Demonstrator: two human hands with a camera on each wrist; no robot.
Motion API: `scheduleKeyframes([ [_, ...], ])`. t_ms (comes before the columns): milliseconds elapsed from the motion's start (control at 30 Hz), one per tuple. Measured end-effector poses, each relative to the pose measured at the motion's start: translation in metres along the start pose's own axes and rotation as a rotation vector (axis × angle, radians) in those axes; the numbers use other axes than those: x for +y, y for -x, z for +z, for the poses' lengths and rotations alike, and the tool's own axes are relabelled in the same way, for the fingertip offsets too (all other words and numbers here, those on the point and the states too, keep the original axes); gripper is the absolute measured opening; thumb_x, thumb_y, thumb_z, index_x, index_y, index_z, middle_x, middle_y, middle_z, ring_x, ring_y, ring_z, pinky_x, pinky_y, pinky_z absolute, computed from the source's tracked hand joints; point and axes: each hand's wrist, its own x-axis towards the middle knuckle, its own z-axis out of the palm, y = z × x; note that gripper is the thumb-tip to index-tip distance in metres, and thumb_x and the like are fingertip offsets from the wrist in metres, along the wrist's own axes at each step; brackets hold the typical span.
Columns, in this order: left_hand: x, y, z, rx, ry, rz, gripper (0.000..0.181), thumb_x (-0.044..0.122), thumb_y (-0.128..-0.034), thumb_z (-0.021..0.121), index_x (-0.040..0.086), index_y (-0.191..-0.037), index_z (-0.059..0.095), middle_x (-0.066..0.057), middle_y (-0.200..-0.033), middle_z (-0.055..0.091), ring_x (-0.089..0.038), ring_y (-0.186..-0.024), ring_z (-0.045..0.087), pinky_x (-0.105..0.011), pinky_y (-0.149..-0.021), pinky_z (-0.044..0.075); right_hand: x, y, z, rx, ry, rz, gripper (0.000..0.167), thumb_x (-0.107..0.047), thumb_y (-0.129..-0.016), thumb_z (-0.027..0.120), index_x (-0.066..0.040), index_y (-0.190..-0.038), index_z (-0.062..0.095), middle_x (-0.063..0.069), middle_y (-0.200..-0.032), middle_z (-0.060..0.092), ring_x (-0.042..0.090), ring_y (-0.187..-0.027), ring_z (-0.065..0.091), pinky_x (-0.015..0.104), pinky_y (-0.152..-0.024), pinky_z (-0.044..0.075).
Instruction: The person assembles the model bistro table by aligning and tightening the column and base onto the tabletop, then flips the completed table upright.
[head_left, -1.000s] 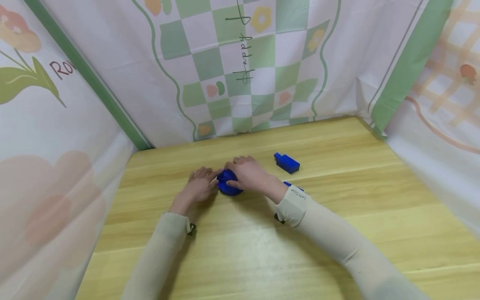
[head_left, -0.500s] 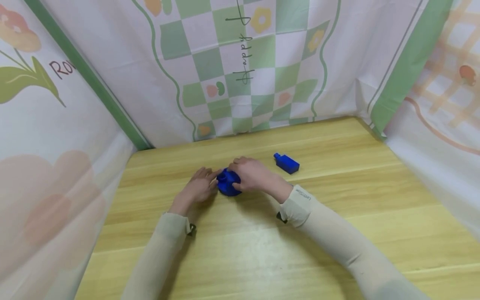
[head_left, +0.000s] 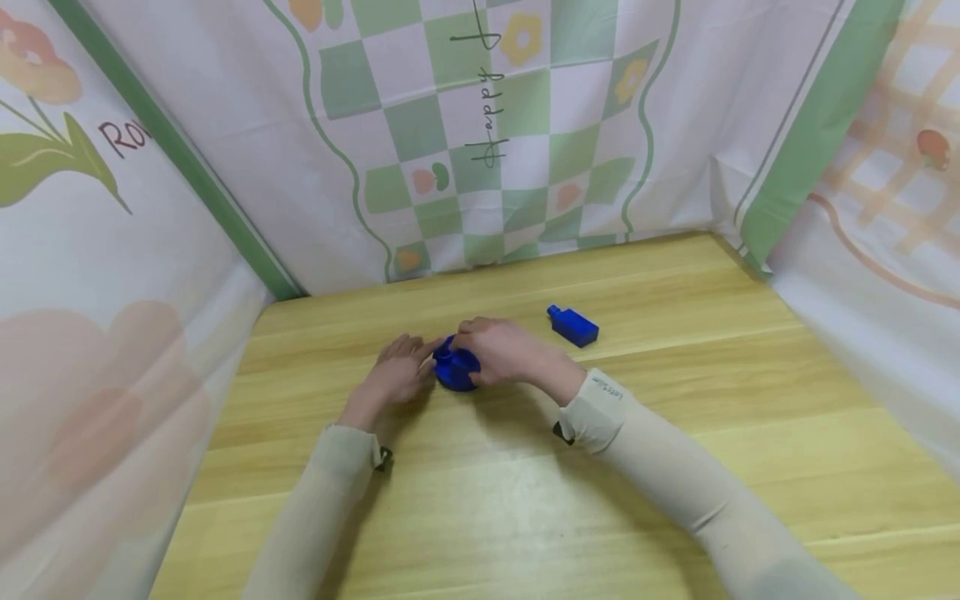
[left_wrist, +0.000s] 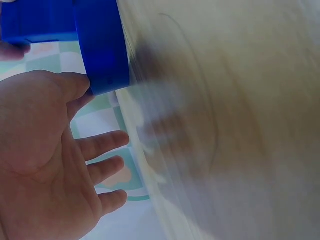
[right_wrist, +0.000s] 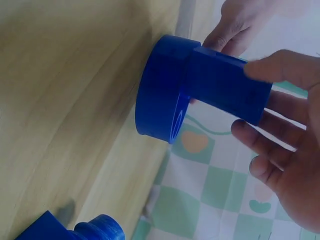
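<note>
A blue short round piece (right_wrist: 162,87), like a thick ring or lid, rests on the wooden table. Out of its face stands a blue rectangular block (right_wrist: 225,82); whether its inner end is inside the ring or only against it is hidden. My right hand (head_left: 504,352) pinches this block between thumb and fingertips. From the left, my left hand (head_left: 397,371) touches the round piece's side with thumb and index finger. Its other fingers are spread and straight in the left wrist view, where the ring (left_wrist: 102,45) sits at top left.
Behind my right hand a blue bottle-shaped block (head_left: 574,326) with a narrow neck lies on the table (head_left: 480,500). Patterned cloth (head_left: 487,192) hangs along the table's back, with more cloth at both sides.
The right hand has shifted and turned slightly at the round piece; the left has kept its place. A second blue piece near the right wrist, seen a second ago, is now hidden behind that arm.
</note>
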Motion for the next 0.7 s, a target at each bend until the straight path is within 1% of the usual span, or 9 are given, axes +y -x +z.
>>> scheduleKeyframes([
  [67, -0.0002, -0.0003, 0.0002, -0.003, 0.005, -0.007, 0.050, 0.039, -0.1093, 0.030, 0.032, -0.159, 0.024, -0.018, -0.161, 0.032, -0.042, -0.153, 0.016, -0.061, -0.123, 0.015, -0.0005, -0.0003, 0.0004, 0.005, 0.007, -0.008, 0.045, -0.034, -0.083, 0.080, -0.012, -0.120, 0.069, 0.004, -0.113, 0.067, 0.022, -0.104, 0.065, 0.038, -0.093, 0.055],
  [133, -0.0002, -0.0005, 0.0006, -0.003, 0.007, -0.013, 0.050, 0.040, -0.1093, 0.030, 0.033, -0.159, 0.024, -0.018, -0.161, 0.031, -0.041, -0.154, 0.015, -0.062, -0.123, 0.015, -0.0016, -0.0010, 0.0008, 0.012, 0.022, -0.004, 0.044, -0.040, -0.085, 0.078, -0.013, -0.118, 0.068, 0.004, -0.111, 0.067, 0.021, -0.102, 0.066, 0.038, -0.092, 0.056],
  [200, -0.0001, -0.0006, 0.0010, 0.001, 0.011, -0.016, 0.050, 0.040, -0.1093, 0.029, 0.033, -0.159, 0.024, -0.017, -0.161, 0.031, -0.041, -0.154, 0.015, -0.062, -0.123, 0.014, -0.0028, -0.0014, 0.0011, 0.021, 0.040, 0.005, 0.045, -0.046, -0.086, 0.076, -0.013, -0.115, 0.068, 0.004, -0.108, 0.067, 0.021, -0.097, 0.066, 0.039, -0.088, 0.056],
  [300, 0.0005, -0.0002, 0.0009, 0.004, 0.020, -0.019, 0.050, 0.040, -0.1093, 0.029, 0.033, -0.159, 0.025, -0.018, -0.161, 0.032, -0.041, -0.154, 0.015, -0.063, -0.123, 0.014, -0.0044, -0.0010, 0.0009, 0.036, 0.053, -0.007, 0.043, -0.043, -0.084, 0.077, -0.013, -0.113, 0.069, 0.004, -0.104, 0.067, 0.021, -0.095, 0.066, 0.039, -0.084, 0.057],
  [367, 0.0011, 0.0004, 0.0004, 0.002, 0.026, -0.025, 0.050, 0.040, -0.1092, 0.030, 0.032, -0.159, 0.025, -0.018, -0.161, 0.031, -0.041, -0.154, 0.015, -0.063, -0.123, 0.013, -0.0047, -0.0006, 0.0007, 0.044, 0.056, -0.025, 0.044, -0.038, -0.083, 0.078, -0.013, -0.118, 0.068, 0.004, -0.104, 0.067, 0.021, -0.095, 0.066, 0.039, -0.083, 0.057],
  [433, 0.0016, 0.0012, -0.0004, -0.007, 0.028, -0.037, 0.050, 0.039, -0.1093, 0.030, 0.031, -0.159, 0.025, -0.017, -0.162, 0.030, -0.040, -0.154, 0.014, -0.062, -0.124, 0.012, -0.0049, -0.0005, 0.0007, 0.050, 0.060, -0.043, 0.049, -0.035, -0.084, 0.078, -0.016, -0.127, 0.065, 0.004, -0.105, 0.067, 0.022, -0.096, 0.066, 0.039, -0.084, 0.057],
  [533, 0.0014, 0.0023, -0.0012, -0.018, 0.016, -0.056, 0.050, 0.038, -0.1095, 0.029, 0.028, -0.159, 0.026, -0.016, -0.163, 0.028, -0.039, -0.155, 0.013, -0.062, -0.124, 0.012, -0.0052, -0.0014, 0.0020, 0.066, 0.094, -0.069, 0.055, -0.037, -0.089, 0.074, -0.023, -0.139, 0.057, 0.004, -0.106, 0.068, 0.022, -0.095, 0.067, 0.040, -0.084, 0.058],
  [633, 0.0004, 0.0016, -0.0013, -0.009, 0.005, -0.070, 0.050, 0.038, -0.1095, 0.029, 0.027, -0.159, 0.027, -0.016, -0.163, 0.028, -0.040, -0.155, 0.013, -0.064, -0.123, 0.012, -0.0056, -0.0019, 0.0035, 0.085, 0.160, -0.102, 0.051, -0.036, -0.093, 0.070, -0.026, -0.141, 0.056, 0.005, -0.106, 0.068, 0.022, -0.091, 0.067, 0.039, -0.079, 0.058],
  [700, -0.0003, 0.0013, -0.0014, 0.000, 0.002, -0.079, 0.051, 0.039, -0.1094, 0.028, 0.029, -0.159, 0.026, -0.017, -0.163, 0.028, -0.041, -0.154, 0.014, -0.064, -0.123, 0.013, -0.0053, -0.0015, 0.0043, 0.090, 0.200, -0.114, 0.046, -0.032, -0.094, 0.069, -0.026, -0.138, 0.059, 0.006, -0.107, 0.068, 0.023, -0.091, 0.067, 0.039, -0.078, 0.058],
])
